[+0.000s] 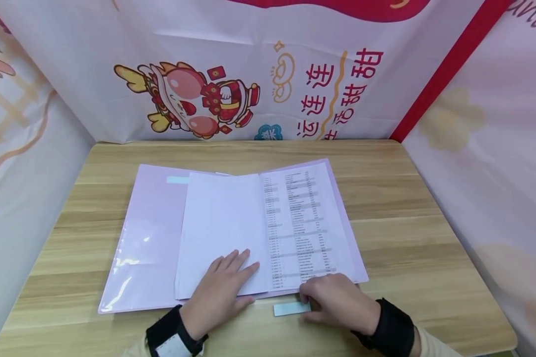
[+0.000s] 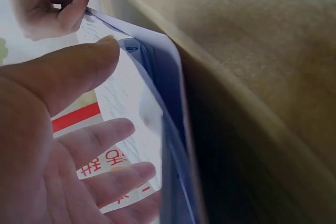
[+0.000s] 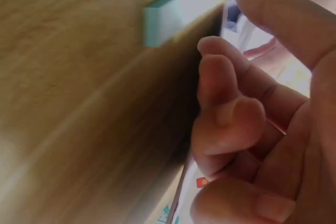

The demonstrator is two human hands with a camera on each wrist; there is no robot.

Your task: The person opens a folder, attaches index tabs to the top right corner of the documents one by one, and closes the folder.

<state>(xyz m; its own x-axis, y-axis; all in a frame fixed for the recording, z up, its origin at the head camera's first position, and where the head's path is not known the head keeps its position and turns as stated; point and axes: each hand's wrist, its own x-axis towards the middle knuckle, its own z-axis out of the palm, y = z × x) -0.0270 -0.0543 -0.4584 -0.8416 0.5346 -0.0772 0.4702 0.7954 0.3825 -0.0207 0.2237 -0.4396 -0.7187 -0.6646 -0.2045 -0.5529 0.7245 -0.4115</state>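
An open lilac folder (image 1: 147,238) lies on the wooden table (image 1: 406,223). Inside it a blank white page (image 1: 219,218) is turned to the left and a printed page (image 1: 303,223) of listed text lies on the right. My left hand (image 1: 223,287) rests flat with straight fingers on the blank page's lower part; in the left wrist view this hand (image 2: 63,129) spreads over the sheets. My right hand (image 1: 326,297) has curled fingers at the printed page's bottom edge and seems to pinch it. A small pale green strip (image 1: 290,309) lies on the table beside it.
Printed cloth screens (image 1: 268,74) wall in the table at the back and on both sides. Bare wood lies right of the folder and along the front edge. The strip (image 3: 184,9) shows close to my right fingers (image 3: 231,114).
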